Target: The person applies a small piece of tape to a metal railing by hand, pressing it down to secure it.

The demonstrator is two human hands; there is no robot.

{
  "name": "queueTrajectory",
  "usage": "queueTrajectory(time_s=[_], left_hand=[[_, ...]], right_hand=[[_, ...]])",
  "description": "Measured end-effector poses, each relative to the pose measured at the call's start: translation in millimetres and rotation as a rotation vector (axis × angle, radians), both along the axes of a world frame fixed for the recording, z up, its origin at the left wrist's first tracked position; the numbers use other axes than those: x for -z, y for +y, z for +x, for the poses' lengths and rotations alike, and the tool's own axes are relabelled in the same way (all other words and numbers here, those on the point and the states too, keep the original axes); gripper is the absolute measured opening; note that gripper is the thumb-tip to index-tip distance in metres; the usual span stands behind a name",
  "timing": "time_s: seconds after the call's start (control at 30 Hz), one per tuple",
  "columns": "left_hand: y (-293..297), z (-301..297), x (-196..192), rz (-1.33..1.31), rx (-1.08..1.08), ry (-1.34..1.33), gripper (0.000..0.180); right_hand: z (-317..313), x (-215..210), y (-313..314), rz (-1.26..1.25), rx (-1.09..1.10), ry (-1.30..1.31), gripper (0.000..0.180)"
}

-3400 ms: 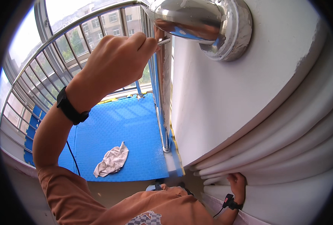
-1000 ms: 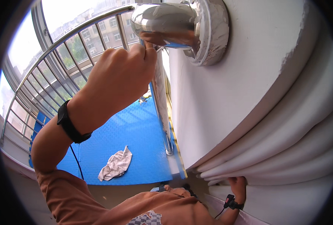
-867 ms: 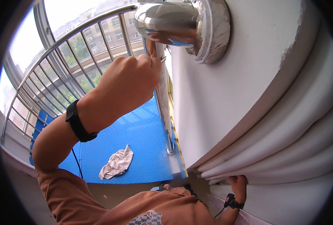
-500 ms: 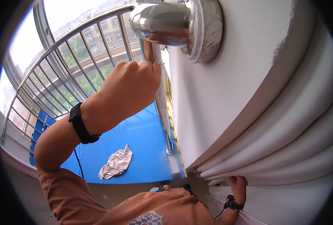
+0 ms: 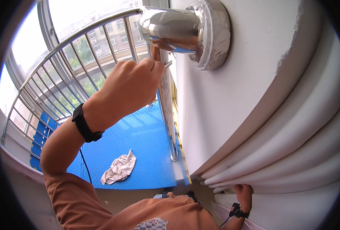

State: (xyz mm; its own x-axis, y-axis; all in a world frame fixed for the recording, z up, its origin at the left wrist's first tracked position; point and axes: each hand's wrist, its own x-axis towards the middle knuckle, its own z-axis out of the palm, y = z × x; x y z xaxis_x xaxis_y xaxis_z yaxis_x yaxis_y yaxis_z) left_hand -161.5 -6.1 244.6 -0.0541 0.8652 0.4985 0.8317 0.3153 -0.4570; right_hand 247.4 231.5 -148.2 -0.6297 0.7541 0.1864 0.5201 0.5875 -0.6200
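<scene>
My left hand (image 5: 133,84) is raised and closed, with a black band at the wrist. A small thin grey metal piece (image 5: 168,64) sticks out past its fingers; the rest is hidden in the fist. The hand is at the upright metal post (image 5: 166,90), whose surface looks smeared with white, just below a shiny bent rail pipe (image 5: 168,28). That pipe meets the wall at a round, white-smeared flange (image 5: 212,34). Low on the right, my right hand (image 5: 245,194) has its fingers bent against the ribbed white surface (image 5: 269,178); whether it grips anything is hidden.
A crumpled pale cloth (image 5: 119,168) lies on the blue mat (image 5: 139,130). A curved metal railing (image 5: 68,44) stands before the windows on the left. To the right a white wall (image 5: 223,103) ends in a rough edge. A black cable (image 5: 85,165) hangs by my left arm.
More of the metal piece now shows beyond my left fingers. The view has shifted slightly, so the pipe appears lower and farther right. My right hand keeps its place.
</scene>
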Motion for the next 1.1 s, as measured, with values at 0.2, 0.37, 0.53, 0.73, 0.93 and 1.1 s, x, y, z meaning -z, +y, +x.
queueTrajectory(time_s=[0.2,0.37,0.53,0.73,0.93,1.1], left_hand=[[-8,-3,-1,0.096,0.017,0.137,0.013],[-10,-8,0,0.032,0.018,0.102,0.015],[-7,-7,10,-0.015,0.043,0.106,0.015],[-1,-2,-5,-0.002,0.021,0.051,0.009],[2,-16,-18,0.165,0.132,0.144,0.010],[3,-7,-3,-0.024,0.046,0.066,0.010]], right_hand=[[-1,4,-2,-0.020,0.022,0.028,0.018],[2,7,-2,0.006,0.031,0.005,0.018],[0,0,-6,0.015,0.007,-0.022,0.018],[-3,-12,-11,-0.012,-0.021,-0.003,0.017],[4,5,-13,-0.046,0.010,0.004,0.015],[12,10,-11,-0.002,0.032,-0.034,0.013]])
